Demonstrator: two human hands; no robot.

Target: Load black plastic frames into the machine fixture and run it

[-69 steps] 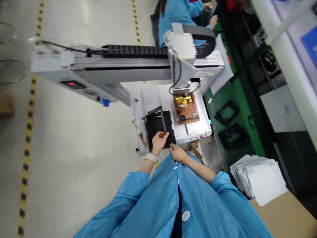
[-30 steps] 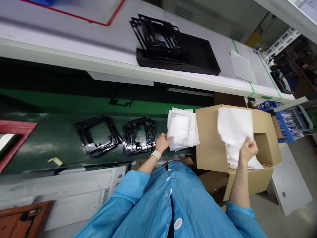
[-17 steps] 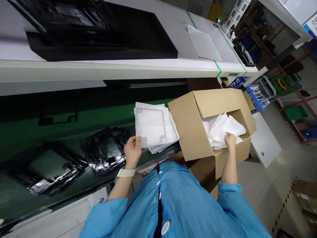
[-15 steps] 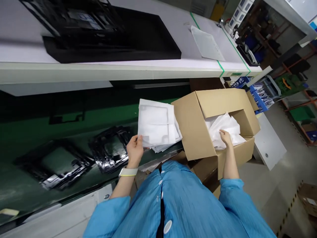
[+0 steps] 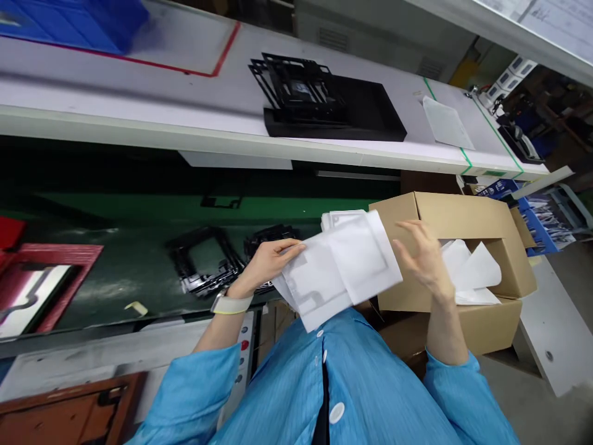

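My left hand [image 5: 274, 264] pinches the edge of a flat white pouch [image 5: 345, 266], tilted in front of my body. A darker frame-like outline shows faintly through its thin material. Behind it, more white pouches [image 5: 340, 218] lie at the edge of the green surface. My right hand [image 5: 424, 256] is raised just right of the pouch, fingers apart, holding nothing. It is in front of an open cardboard box [image 5: 403, 290], in which crumpled white wrapping [image 5: 470, 269] shows.
Black frames [image 5: 204, 262] lie on the green conveyor-like surface [image 5: 139, 247] at left. Above it runs a white shelf [image 5: 185, 117] bearing a black tray [image 5: 370, 111] with stacked black frames [image 5: 301, 89]. A blue bin [image 5: 540, 228] stands beyond the box.
The held pouch has come up off the stack and turned toward my body. My right hand has left the wrapping in the box and moved left. The view has swung left.
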